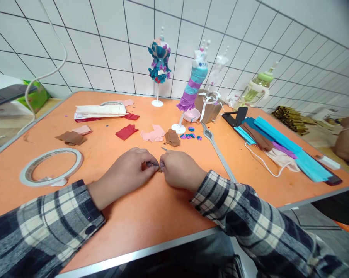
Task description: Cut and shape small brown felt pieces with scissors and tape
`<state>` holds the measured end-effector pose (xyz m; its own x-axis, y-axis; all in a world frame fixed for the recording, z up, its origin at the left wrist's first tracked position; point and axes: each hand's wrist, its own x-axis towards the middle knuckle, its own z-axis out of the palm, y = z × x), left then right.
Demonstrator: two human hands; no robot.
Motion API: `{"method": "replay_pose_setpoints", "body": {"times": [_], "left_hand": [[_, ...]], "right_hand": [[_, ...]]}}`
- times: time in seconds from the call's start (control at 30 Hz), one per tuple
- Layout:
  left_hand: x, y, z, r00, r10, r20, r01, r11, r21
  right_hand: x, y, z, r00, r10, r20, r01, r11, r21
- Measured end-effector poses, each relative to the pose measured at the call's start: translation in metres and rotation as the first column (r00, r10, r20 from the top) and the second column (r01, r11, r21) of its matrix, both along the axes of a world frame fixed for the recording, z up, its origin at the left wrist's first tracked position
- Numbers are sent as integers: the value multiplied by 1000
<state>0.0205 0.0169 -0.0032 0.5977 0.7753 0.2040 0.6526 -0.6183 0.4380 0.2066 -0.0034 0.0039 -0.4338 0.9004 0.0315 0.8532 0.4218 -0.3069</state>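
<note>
My left hand (130, 166) and my right hand (181, 168) meet low over the orange table, fingertips almost touching. Both are closed in a pinch around a small brown paper piece (160, 170), mostly hidden by the fingers. A thin pointed metal tip (164, 149) sticks out past my right hand; the rest of that tool is hidden. Just beyond the hands lie brown crepe paper pieces (172, 138) and pink crepe paper pieces (153, 133). Small teal and purple paper bits (191, 136) lie beside the white base of a mini dress form (194, 87) wrapped in blue and purple bands.
A second decorated dress form (159, 61) stands near the tiled wall. Left are a tape roll (51, 151), red paper (126, 132) and more brown paper (71, 138). On the right are long tweezers (220, 154), coloured crepe strips (290, 144), a bottle (257, 90) and another person's arm (348, 139).
</note>
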Motion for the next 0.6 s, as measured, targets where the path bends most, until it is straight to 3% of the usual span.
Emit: {"method": "replay_pose_setpoints", "body": {"times": [0.07, 0.1, 0.13, 0.2, 0.23, 0.3, 0.4, 0.6], "left_hand": [[-1, 1, 4, 984, 95, 153, -85, 994, -75], [-2, 1, 6, 961, 141, 239, -114, 986, -123], [-2, 0, 8, 930, 177, 321, -124, 976, -179], [0, -1, 11, 862, 216, 458, -73, 948, -310], [1, -2, 11, 833, 228, 505, -26, 926, -376], [4, -5, 10, 779, 255, 573, 59, 880, -472], [8, -10, 8, 722, 331, 608, 58, 846, -530], [8, -13, 8, 653, 426, 626, -12, 832, -554]], "right_hand": [[6, 2, -2, 959, -55, -276, 25, 993, -111], [9, 4, -2, 881, -128, -455, 16, 970, -242], [12, 6, -2, 755, -234, -613, -35, 918, -395], [16, 8, 1, 454, -471, -756, -250, 747, -616], [18, 8, 2, 334, -562, -757, -363, 664, -654], [17, 7, 4, 194, -663, -723, -514, 559, -651], [13, 3, 4, 114, -708, -697, -589, 516, -621], [9, 2, 0, 62, -740, -669, -525, 546, -652]]}}
